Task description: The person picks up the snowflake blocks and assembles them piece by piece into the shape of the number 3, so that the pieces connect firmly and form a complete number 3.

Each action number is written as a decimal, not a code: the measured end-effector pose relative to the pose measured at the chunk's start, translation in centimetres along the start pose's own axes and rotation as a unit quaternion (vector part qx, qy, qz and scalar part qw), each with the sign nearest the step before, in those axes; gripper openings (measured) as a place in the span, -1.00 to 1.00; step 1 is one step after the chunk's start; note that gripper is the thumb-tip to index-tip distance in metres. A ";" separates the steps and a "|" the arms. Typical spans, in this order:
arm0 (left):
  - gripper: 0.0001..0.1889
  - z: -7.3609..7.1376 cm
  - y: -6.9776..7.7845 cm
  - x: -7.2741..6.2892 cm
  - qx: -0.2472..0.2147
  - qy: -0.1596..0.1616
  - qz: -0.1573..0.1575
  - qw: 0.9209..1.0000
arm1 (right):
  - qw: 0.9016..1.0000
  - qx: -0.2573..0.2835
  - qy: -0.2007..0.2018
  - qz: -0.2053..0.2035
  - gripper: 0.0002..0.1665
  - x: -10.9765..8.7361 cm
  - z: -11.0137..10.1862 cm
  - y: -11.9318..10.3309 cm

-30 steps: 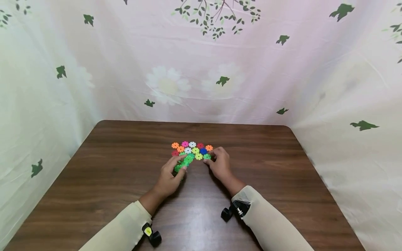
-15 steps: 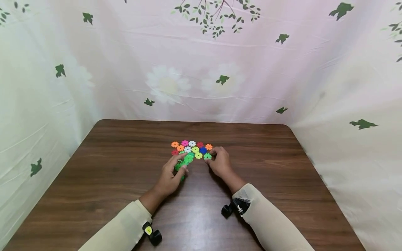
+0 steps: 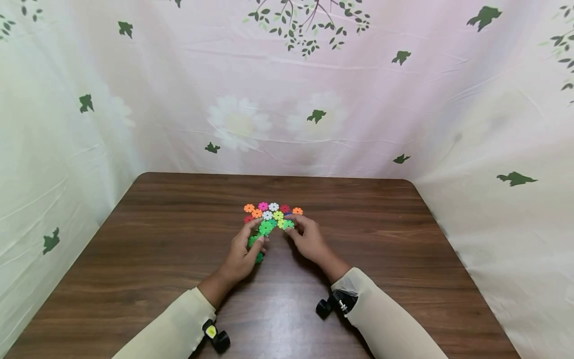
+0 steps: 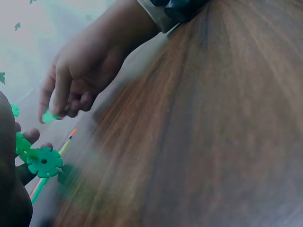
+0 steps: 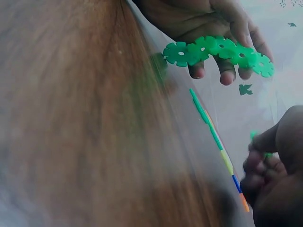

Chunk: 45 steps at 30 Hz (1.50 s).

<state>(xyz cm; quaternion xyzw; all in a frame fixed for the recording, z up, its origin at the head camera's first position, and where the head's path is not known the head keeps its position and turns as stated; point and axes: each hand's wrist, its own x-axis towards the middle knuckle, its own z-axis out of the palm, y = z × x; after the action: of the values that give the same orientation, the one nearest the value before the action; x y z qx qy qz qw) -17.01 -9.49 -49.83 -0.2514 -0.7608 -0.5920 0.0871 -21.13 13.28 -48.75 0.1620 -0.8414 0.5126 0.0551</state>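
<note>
My left hand [image 3: 239, 255] holds a curved chain of green notched discs [image 5: 220, 49] that are slotted into one another. In the right wrist view the chain is above the table, with thumb and fingers on either side of it. My right hand [image 3: 311, 243] pinches a single green notched disc [image 4: 49, 116] between thumb and forefinger, a short way right of the chain's upper end. Flat beyond both hands lies a group of the same discs in orange, pink, white [image 3: 273, 206], red, yellow and blue; the right fingers cover part of the blue one.
The brown wooden table [image 3: 157, 239] spreads out around the hands. A pale curtain [image 3: 269, 134] printed with leaves, birds and flowers stands behind it and along both sides. Each sleeve carries a black wrist camera, such as the left one [image 3: 220, 342].
The right hand has picked the green disc up from the right end of the group and brought it left, toward the chain. The left hand has stayed nearly in place with the chain.
</note>
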 end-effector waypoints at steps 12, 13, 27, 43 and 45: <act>-0.52 0.0 -0.4 0.2 0.014 -0.016 0.026 0.999 | 0.986 0.140 -0.074 0.053 -0.51 -0.5 -0.2 -0.9; -0.53 0.0 -0.4 0.2 0.014 -0.015 0.030 0.999 | 0.985 0.141 -0.079 0.054 -0.52 -0.5 -0.1 -1.0; -0.52 0.0 -1.0 0.2 0.051 0.000 0.084 0.995 | 0.983 0.144 -0.112 0.032 -0.63 -0.7 0.0 -1.4; -0.43 -0.1 -1.3 0.2 0.067 -0.002 0.131 0.989 | 0.976 0.188 -0.108 0.028 -0.64 -1.0 0.3 -1.4; -0.43 -0.1 -1.3 0.3 0.064 0.002 0.133 0.989 | 0.973 0.201 -0.109 0.029 -0.63 -1.1 0.4 -1.4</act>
<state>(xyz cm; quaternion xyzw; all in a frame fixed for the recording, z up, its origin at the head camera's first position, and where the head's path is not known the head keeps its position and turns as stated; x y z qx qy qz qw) -17.90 -9.72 -50.74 -0.3432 -0.7566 -0.5258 0.1827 -19.66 12.60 -48.04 0.2001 -0.7266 0.6517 -0.0852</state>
